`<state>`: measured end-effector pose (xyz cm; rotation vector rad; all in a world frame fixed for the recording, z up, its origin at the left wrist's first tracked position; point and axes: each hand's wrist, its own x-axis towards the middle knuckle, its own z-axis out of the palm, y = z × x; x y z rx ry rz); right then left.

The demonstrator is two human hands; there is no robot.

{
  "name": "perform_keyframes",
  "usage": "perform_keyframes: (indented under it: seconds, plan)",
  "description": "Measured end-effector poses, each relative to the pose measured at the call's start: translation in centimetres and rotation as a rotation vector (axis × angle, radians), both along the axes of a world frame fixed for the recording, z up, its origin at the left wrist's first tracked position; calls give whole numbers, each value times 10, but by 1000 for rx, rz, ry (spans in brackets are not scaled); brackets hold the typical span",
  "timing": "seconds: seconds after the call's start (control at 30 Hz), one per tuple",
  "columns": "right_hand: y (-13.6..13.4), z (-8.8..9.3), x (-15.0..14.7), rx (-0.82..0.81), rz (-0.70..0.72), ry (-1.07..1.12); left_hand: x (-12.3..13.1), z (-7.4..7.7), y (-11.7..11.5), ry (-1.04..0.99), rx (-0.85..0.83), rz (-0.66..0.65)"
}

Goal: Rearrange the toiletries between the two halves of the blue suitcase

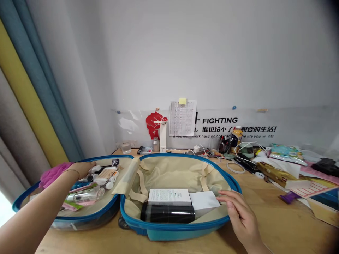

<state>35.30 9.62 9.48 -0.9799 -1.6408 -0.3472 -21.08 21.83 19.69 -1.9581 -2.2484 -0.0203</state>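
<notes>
An open blue suitcase point(169, 233) with beige lining lies with both halves spread. My left hand point(82, 170) reaches into the left half, among small white-capped bottles and beside a pink mesh bath puff point(54, 173). Its fingertips are mostly hidden, so I cannot see what they grip. Near it lie a box of cotton swabs point(106, 175) and a clear bottle point(86, 194). My right hand point(243, 216) lies over the right half's rim, fingers stretched inward near a plain white box point(204, 200). A printed white box point(169, 197) and a black cylinder point(169, 213) lie beside that box.
The suitcase stands on a wooden desk point(265, 218). At the right are cables, a blue-green packet point(287, 153), a gold packet point(271, 173) and papers. Along the wall stand a white lamp point(163, 137), a silver bottle point(155, 144) and a yellow drink bottle point(236, 135).
</notes>
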Motion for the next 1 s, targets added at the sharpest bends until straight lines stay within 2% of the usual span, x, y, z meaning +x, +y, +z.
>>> perform_keyframes:
  seconds: [0.13, 0.23, 0.3, 0.37, 0.43, 0.5, 0.57, 0.67, 0.8, 1.0]
  plan:
    - [0, 0, 0, -10, -11, -10, 9, 4, -6, 56, 26, 14]
    - [0, -1, -1, -3, -8, -7, 31, 22, -3, 72, 107, -53]
    - [1, -1, -1, 2, 5, -4, 59, 38, 1, 63, 135, -165]
    - [1, -1, -1, -2, 15, -2, 98, 50, 6, 41, 127, -318]
    - [1, -2, -1, -7, 15, 1, 144, 55, 10, 15, 52, -508]
    - [1, -3, -1, -10, 8, 3, 189, 49, 12, -10, -55, -678]
    - [0, -4, -1, -19, -5, 1, 226, 35, 15, -32, -183, -790]
    - [1, -5, -1, -35, -19, -1, 259, 7, 19, -53, -351, -835]
    - [1, -5, -2, -37, -14, -1, 264, -24, 22, -62, -473, -791]
    - [0, -2, -5, -13, 2, -3, 256, -41, 23, -55, -540, -739]
